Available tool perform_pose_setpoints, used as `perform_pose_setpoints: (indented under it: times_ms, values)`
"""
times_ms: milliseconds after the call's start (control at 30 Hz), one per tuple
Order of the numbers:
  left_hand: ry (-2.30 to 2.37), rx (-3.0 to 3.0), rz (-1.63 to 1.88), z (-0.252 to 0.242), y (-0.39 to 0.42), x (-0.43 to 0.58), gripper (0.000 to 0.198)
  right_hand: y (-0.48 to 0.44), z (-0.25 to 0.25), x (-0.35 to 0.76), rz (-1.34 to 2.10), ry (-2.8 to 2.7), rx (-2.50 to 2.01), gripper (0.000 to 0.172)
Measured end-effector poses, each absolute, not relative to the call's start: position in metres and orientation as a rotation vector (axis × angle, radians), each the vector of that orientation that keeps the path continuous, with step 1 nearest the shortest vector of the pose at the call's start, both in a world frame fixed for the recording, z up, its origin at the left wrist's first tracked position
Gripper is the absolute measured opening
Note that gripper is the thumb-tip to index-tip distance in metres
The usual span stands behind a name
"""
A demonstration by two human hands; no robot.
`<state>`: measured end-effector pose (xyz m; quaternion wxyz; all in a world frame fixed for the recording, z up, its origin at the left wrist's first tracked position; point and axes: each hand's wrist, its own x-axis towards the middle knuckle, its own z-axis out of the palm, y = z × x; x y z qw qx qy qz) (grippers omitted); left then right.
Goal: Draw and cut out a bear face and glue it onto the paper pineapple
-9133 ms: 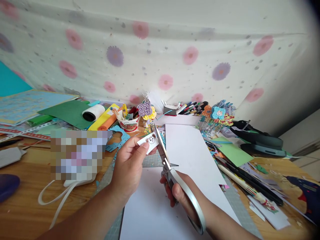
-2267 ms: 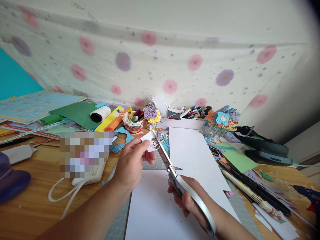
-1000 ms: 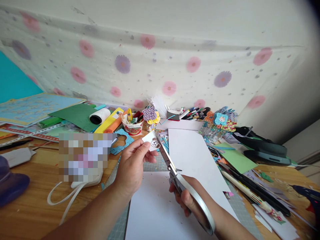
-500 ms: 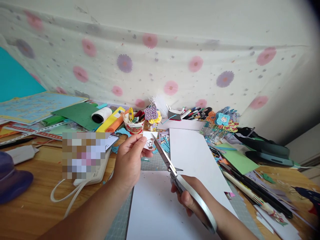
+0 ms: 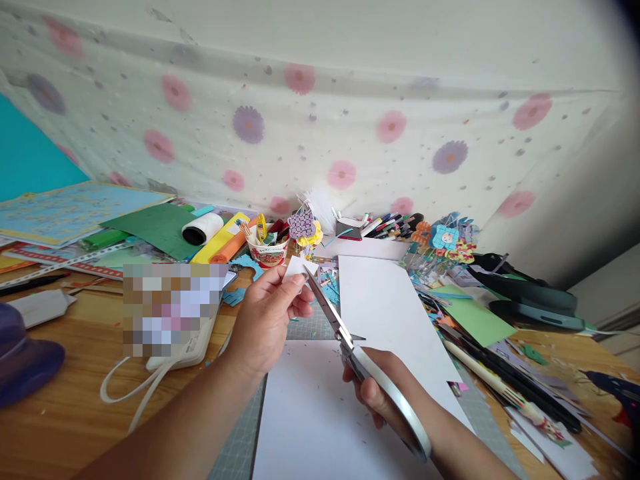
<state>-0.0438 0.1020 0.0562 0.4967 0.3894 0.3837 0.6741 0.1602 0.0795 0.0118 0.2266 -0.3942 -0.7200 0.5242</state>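
Note:
My left hand [image 5: 265, 320] pinches a small white paper piece [image 5: 297, 268] between thumb and fingers, held up over the table. My right hand [image 5: 385, 393] grips the grey handles of a pair of scissors [image 5: 350, 347]. The blades point up and left, and their tip touches the paper piece's right edge. Below both hands a large white sheet [image 5: 320, 413] lies on a grey-green cutting mat [image 5: 240, 440]. The printed figure on the paper piece does not show now.
A second white sheet [image 5: 390, 313] lies to the right. A paper cup of tools [image 5: 267, 250], pens [image 5: 390, 227], paper flowers [image 5: 447, 240], coloured sheets [image 5: 155, 227], a white roll [image 5: 201, 229] and a blurred-out device [image 5: 173, 310] crowd the wooden table [image 5: 60, 400]. A flowered cloth [image 5: 320, 133] hangs behind.
My left hand has turned the small paper piece, so its printed figure no longer faces me. The scissors have stayed at its right edge.

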Motion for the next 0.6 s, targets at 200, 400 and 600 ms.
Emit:
perform_pose_setpoints:
  times_ms: [200,400,600]
  values:
    - [0.918,0.946,1.621,0.0557,0.101,-0.0429,0.021,0.0778,0.0142,0.1606,1.454,-1.993,-1.072,0.077]
    - [0.97,1.02,1.648,0.0514,0.1017,-0.0439,0.019,0.0772,0.0137,0.1616,1.376,-2.084,-0.957,0.076]
    - [1.018,1.181,1.616,0.0476,0.0981,-0.0408,0.014,0.0774,0.0131,0.1608,1.351,-2.115,-0.887,0.077]
